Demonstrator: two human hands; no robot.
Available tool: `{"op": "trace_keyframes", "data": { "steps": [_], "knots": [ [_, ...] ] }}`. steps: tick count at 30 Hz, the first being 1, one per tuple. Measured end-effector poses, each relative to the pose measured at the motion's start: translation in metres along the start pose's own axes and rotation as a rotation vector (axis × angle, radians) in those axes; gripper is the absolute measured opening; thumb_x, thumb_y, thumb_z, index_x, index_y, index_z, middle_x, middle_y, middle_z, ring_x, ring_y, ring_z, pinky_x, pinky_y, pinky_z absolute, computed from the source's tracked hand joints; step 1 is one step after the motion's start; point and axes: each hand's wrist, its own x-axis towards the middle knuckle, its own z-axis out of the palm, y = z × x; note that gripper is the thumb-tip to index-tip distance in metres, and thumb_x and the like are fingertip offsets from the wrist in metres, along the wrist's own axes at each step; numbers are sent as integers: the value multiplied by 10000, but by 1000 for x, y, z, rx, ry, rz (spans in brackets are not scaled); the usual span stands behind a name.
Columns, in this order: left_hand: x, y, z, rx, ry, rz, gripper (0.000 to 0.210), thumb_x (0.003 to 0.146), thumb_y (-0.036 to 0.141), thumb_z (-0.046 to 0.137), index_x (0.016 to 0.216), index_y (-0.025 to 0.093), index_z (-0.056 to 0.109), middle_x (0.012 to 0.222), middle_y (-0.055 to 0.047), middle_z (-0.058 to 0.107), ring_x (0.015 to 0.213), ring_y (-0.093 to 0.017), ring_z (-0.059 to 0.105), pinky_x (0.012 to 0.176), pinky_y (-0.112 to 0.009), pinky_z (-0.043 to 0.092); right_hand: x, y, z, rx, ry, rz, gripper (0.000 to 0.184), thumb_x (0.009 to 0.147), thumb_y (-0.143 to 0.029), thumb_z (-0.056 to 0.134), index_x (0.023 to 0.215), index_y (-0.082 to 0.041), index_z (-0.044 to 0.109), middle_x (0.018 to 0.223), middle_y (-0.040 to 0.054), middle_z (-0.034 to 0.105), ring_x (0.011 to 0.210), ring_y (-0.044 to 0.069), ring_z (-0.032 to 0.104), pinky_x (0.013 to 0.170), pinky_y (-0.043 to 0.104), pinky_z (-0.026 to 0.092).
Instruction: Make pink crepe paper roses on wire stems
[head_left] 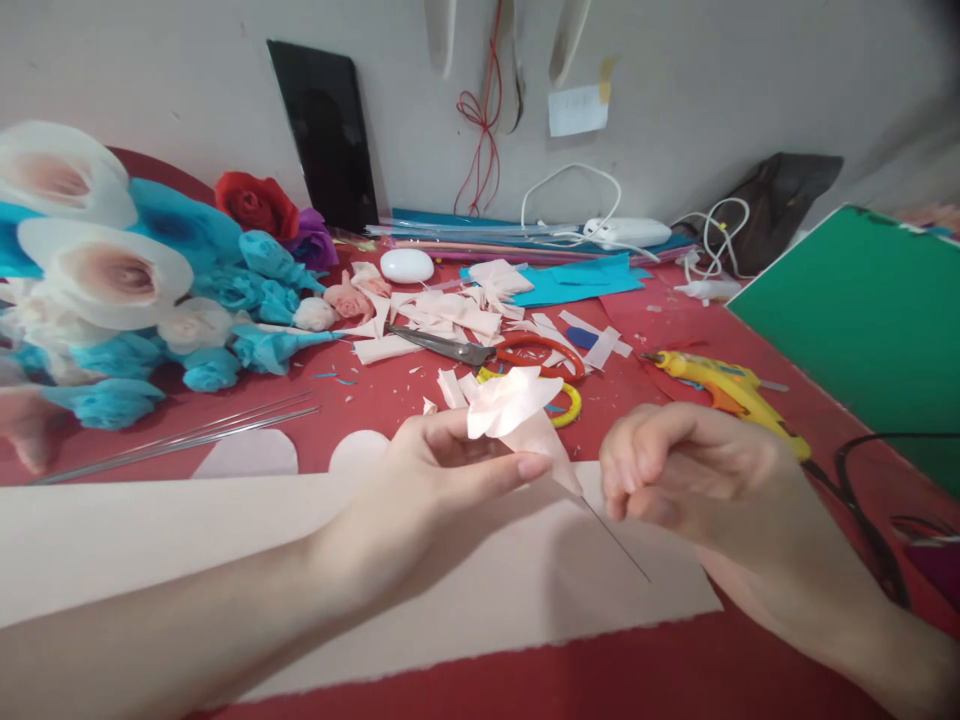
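Note:
My left hand [450, 460] pinches a pale pink paper flower [514, 405] between thumb and fingers, just above the table. Its petals face up and its base tapers to the lower right. From that base a thin wire stem [616, 538] slants down to the right. To the right of the stem is my right hand [682, 460], apart from the flower, its fingers loosely curled and nothing visible in them. Beneath both hands lies a long pale pink paper sheet [300, 580]. Two rounded paper pieces [247, 455] lie by its far edge.
Red-handled scissors [536, 352] and paper scraps [450, 315] lie beyond my hands. A yellow glue gun [720, 385] rests at right, before a green board [855, 330]. Paper flowers [120, 270] crowd the left, near metal wires [195, 435] and another person's hand [26, 425].

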Motion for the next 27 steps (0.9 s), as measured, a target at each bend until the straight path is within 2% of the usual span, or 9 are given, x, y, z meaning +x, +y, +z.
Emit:
{"op": "trace_keyframes", "data": {
  "steps": [5, 10, 18, 21, 24, 27],
  "knots": [
    [0, 2, 2, -7, 20, -11, 74, 657, 231, 738, 675, 169, 702, 632, 13, 696, 558, -83, 613, 515, -140, 470, 0, 3, -4, -58, -7, 6, 145, 795, -243, 612, 651, -229, 596, 610, -40, 579, 603, 85, 538, 573, 200, 426],
    [0, 1, 1, 5, 16, -12, 86, 661, 239, 736, 686, 164, 703, 648, 5, 703, 577, -94, 625, 534, -153, 484, 1, 3, -5, -152, -21, -6, 182, 826, -252, 580, 654, -221, 632, 648, -24, 597, 670, 89, 547, 623, 186, 431],
    [0, 3, 2, 9, 40, -2, 93, 641, 230, 749, 686, 159, 708, 673, 0, 713, 602, -97, 630, 558, -151, 489, 2, 7, -2, 18, 30, 54, 97, 815, -253, 600, 792, -265, 694, 774, -14, 656, 667, 86, 614, 632, 177, 520],
    [0, 3, 2, -2, 37, 2, 69, 647, 219, 743, 676, 165, 711, 681, -2, 718, 614, -108, 641, 564, -158, 493, 4, 8, -3, 4, 73, 49, 80, 789, -261, 626, 809, -268, 704, 769, -1, 663, 648, 104, 620, 615, 208, 537],
    [0, 2, 1, -16, 22, 2, 53, 656, 219, 737, 660, 173, 711, 663, 6, 717, 601, -104, 642, 555, -155, 487, 9, 6, -7, -115, 157, 14, 30, 713, -268, 697, 705, -241, 688, 718, 2, 644, 614, 112, 597, 555, 210, 517],
    [0, 1, 1, -38, 9, 3, 49, 660, 209, 735, 636, 179, 704, 620, 26, 704, 561, -83, 628, 518, -134, 466, 16, 3, -15, -294, 286, -77, 158, 633, -279, 751, 597, -214, 612, 688, -11, 618, 594, 108, 572, 503, 197, 478]
  ]
}}
